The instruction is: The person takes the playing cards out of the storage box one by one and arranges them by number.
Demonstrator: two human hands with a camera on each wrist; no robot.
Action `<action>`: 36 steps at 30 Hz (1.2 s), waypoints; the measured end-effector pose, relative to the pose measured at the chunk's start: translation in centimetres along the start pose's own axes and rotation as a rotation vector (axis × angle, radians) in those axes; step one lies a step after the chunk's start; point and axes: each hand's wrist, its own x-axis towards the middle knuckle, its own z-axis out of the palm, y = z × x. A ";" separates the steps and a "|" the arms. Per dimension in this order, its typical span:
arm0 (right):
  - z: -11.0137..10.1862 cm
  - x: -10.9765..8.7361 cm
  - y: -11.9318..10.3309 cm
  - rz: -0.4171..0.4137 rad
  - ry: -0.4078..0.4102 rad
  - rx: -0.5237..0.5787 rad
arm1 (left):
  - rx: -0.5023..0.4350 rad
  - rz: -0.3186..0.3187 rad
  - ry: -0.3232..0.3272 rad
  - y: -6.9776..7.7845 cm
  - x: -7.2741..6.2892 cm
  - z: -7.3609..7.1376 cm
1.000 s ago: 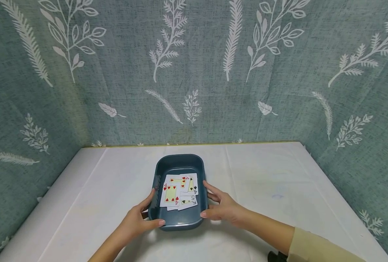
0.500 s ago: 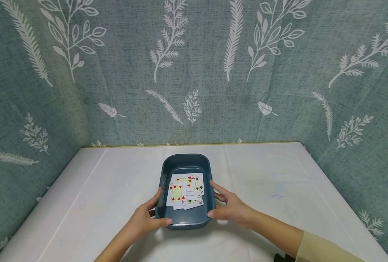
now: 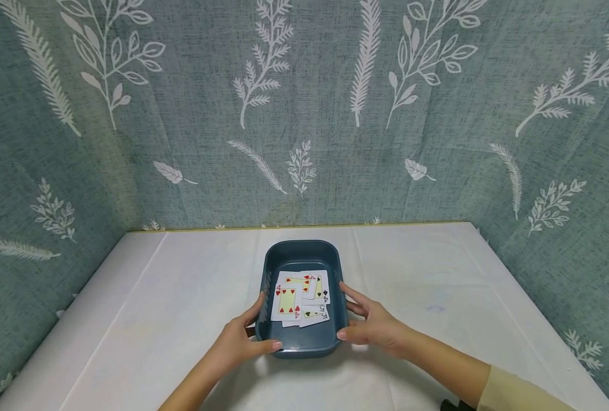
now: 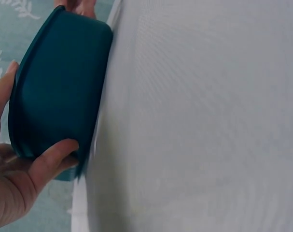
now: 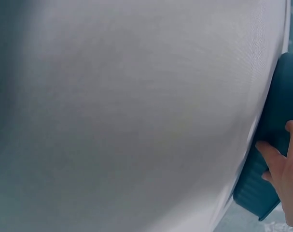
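Note:
A dark blue-green plastic tray (image 3: pixel 306 342), oblong with rounded corners, sits in the middle of the head view. Several playing cards (image 3: pixel 287 302) lie overlapping and face up on its bottom, a four of hearts among them. My left hand (image 3: pixel 238 338) grips the tray's near left side, its thumb at the front rim. On the opposite side my right hand (image 3: pixel 376 328) holds the wall between thumb and fingers. The left wrist view shows the tray's outer wall (image 4: pixel 64 87) close over the white cloth; fingers press that wall in the right wrist view too.
A white cloth (image 3: pixel 181 285) covers the table under the tray. Grey-green fabric with white leaf prints (image 3: pixel 330 171) hangs behind the table and along both sides. A small black object (image 3: pixel 455 405) shows beside the right sleeve at the bottom edge.
The tray has moved steadily to the right with the cards in it, and both hands have gone along with it. Their hold on its sides looks the same.

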 end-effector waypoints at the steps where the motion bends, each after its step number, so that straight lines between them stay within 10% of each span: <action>1: -0.1 0.0 0.0 0.001 -0.001 -0.002 | 0.003 0.000 0.001 0.0 0.0 0.1; 36: -2.9 -0.8 -0.3 -0.003 -0.027 -0.037 | -0.164 0.109 -0.042 -0.8 0.9 1.5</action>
